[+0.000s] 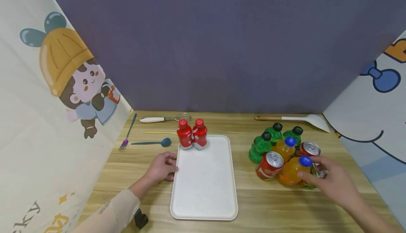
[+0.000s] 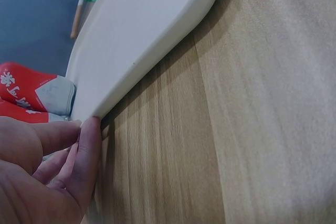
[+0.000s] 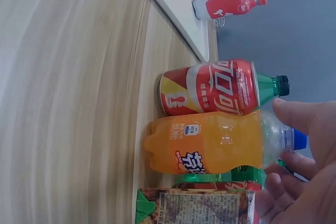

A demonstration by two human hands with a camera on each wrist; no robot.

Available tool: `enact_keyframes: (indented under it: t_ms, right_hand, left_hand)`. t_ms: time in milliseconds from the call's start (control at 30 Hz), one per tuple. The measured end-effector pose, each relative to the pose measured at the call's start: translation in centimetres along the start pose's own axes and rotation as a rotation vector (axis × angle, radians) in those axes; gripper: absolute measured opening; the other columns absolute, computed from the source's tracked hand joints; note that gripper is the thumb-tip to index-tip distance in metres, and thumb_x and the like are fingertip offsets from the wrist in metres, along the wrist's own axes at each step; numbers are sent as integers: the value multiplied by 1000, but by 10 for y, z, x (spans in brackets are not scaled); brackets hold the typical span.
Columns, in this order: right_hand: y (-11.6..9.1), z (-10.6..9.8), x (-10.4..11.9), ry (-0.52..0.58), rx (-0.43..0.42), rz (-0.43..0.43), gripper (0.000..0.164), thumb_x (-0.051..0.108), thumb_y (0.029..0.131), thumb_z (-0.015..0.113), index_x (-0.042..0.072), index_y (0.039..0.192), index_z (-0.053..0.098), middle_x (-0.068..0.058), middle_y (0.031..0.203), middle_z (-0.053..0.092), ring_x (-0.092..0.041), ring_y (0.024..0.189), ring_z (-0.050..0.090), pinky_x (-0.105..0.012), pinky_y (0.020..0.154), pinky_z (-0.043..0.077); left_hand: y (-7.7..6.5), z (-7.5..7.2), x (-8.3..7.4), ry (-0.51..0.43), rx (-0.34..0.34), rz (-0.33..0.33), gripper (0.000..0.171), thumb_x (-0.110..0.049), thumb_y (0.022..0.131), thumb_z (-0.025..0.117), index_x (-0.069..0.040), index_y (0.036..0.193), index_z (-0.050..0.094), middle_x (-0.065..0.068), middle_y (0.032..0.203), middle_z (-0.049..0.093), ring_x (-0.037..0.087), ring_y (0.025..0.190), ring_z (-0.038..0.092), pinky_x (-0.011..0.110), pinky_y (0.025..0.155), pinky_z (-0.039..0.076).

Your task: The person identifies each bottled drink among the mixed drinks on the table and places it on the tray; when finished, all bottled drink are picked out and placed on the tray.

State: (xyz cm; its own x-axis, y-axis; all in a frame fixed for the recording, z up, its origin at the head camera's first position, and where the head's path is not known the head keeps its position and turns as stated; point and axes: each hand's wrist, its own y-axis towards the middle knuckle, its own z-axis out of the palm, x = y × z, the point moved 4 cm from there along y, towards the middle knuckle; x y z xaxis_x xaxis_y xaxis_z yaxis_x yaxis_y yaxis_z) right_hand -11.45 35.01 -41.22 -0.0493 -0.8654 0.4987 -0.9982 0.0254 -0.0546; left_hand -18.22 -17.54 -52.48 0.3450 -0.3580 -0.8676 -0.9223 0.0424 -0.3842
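My left hand (image 1: 163, 167) pinches the left rim of a white rectangular tray (image 1: 206, 190), with thumb and fingertips at the edge in the left wrist view. Two red bottles (image 1: 200, 134) stand side by side at the tray's far left corner. At the right, my right hand (image 1: 337, 182) has thumb and fingers around the neck of an upright orange soda bottle (image 3: 215, 142) with a blue cap. Against this bottle stand a red cola can (image 3: 210, 87) and a patterned drink carton (image 3: 205, 206). The far sides of my right fingers are partly hidden.
Behind the orange bottle are green bottles (image 1: 260, 149), a second orange bottle (image 1: 285, 148) and another can (image 1: 309, 149). A white spatula (image 1: 312, 120) lies at the back right. Left of the tray lie a fork (image 1: 127, 138), a blue spoon (image 1: 158, 142) and a whisk (image 1: 158, 119).
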Motion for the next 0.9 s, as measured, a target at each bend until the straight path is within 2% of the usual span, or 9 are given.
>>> enact_keyframes:
  t_ms: [300, 533, 733, 900]
  right_hand:
    - [-11, 8, 6, 4, -67, -25, 77, 48, 84, 83, -7, 132, 58, -29, 117, 67, -28, 87, 65, -21, 56, 52]
    - [-17, 18, 8, 47, -87, 20, 77, 46, 82, 85, -7, 131, 56, -26, 113, 69, -21, 82, 64, -18, 58, 54]
    - [-22, 25, 11, 84, -117, 11, 79, 42, 81, 87, -6, 133, 54, -29, 117, 67, -27, 86, 67, -17, 59, 55]
    - [-25, 31, 12, 118, -158, -15, 74, 35, 80, 89, -5, 131, 53, -31, 121, 64, -40, 97, 68, -18, 62, 59]
  left_hand:
    - [2, -1, 0, -14, -1, 3, 51, 10, 85, 72, 1, 134, 58, 16, 102, 62, 22, 72, 66, 39, 59, 66]
    - [2, -1, -1, -11, -1, -3, 51, 10, 85, 73, 0, 133, 59, 15, 102, 62, 23, 71, 66, 39, 60, 66]
    - [2, -1, 0, -8, 2, -1, 50, 10, 86, 72, 1, 133, 58, 16, 102, 62, 23, 72, 66, 39, 60, 66]
    - [2, 0, 1, -14, 6, 5, 50, 10, 86, 72, 1, 133, 58, 16, 102, 62, 23, 71, 66, 40, 59, 66]
